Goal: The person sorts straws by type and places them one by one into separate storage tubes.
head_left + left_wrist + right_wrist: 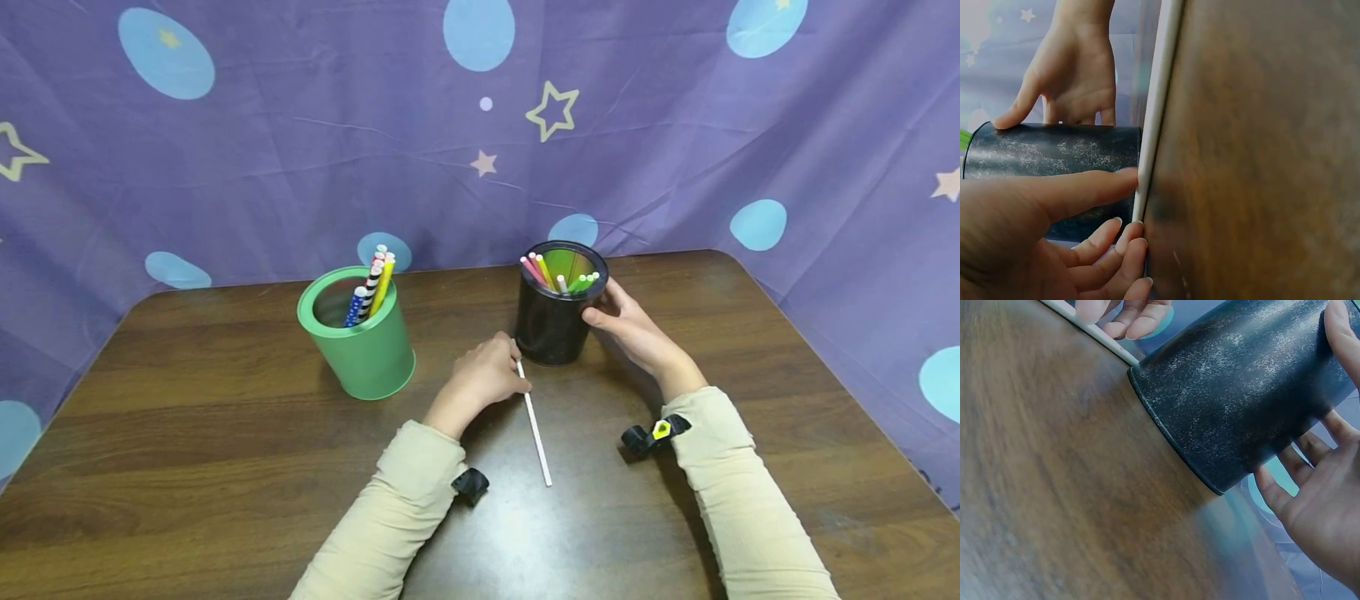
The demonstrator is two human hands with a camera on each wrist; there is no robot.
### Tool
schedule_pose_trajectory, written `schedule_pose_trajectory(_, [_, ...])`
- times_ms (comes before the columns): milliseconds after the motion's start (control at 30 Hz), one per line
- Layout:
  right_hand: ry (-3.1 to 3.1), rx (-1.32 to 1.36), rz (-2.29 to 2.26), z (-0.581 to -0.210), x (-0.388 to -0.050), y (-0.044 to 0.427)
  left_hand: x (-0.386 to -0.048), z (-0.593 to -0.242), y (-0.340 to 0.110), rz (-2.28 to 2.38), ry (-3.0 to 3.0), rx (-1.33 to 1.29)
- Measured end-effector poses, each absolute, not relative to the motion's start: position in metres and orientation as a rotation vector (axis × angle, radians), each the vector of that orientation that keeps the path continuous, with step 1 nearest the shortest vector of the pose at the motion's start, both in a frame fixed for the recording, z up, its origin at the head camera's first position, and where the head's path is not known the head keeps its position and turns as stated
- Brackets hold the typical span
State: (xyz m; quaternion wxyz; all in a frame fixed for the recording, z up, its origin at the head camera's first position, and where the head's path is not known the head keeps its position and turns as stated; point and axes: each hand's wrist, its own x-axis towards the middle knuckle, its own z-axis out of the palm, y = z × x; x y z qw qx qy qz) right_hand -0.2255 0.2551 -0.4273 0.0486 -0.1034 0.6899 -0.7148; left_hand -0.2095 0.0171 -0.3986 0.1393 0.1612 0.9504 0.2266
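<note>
A white paper straw [536, 433] lies on the table in the head view, its far end beside the black can [551, 329]. My left hand [483, 371] is at that far end, thumb and fingertips on either side of the straw [1159, 87] in a pinch. At the can's right side, my right hand [637, 329] grips it with the thumb in front and the fingers behind. The can [1235, 394] stands upright and holds several pink, yellow, white and green straws [581, 283]. In the right wrist view, the fingers [1279, 487] touch the can's wall.
A green can [367, 362] stands to the left, with several patterned straws [372, 287] in blue, black-striped, red and yellow. The brown wooden table [187, 433] ends at a purple curtain [300, 167] with stars. A black strap device [648, 437] sits at the right wrist.
</note>
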Motion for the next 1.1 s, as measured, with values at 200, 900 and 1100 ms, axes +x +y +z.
schedule_pose_trajectory(200, [2.097, -0.315, -2.184, -0.4281, -0.2265, 0.2560, -0.2114, -0.3977, 0.0145, 0.692, 2.755, 0.450])
schedule_pose_trajectory(900, [2.091, -0.301, -2.191, -0.4290, -0.2264, 0.2550, -0.2148, -0.3965, 0.0081, 0.894, 2.598, 0.365])
schedule_pose_trajectory(1100, [2.094, -0.299, -2.190, -0.4297, -0.2265, 0.2549, -0.2176, -0.3981, 0.0076, 0.977, 2.565, 0.346])
